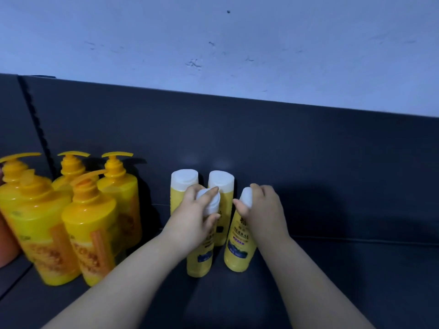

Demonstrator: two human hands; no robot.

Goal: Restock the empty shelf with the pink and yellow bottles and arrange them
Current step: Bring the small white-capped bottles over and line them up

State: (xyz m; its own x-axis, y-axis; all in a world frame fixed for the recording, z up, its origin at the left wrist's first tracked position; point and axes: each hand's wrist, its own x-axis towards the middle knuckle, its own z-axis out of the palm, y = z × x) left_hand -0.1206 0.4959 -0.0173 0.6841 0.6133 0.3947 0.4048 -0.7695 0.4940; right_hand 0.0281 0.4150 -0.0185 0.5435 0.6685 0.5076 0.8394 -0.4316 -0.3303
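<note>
On the dark shelf stand two small yellow bottles with white caps, side by side in front. My left hand grips the left front bottle around its cap and neck. My right hand grips the right front bottle at its cap. Both bottles stand upright on the shelf. Behind them stand two more white-capped yellow bottles, the back left bottle and the back right bottle, against the shelf's back panel.
Several large yellow pump bottles stand grouped at the left. An orange-pink bottle shows at the far left edge. The dark back panel rises behind, with a pale wall above. A dark upright divides the panel at the left.
</note>
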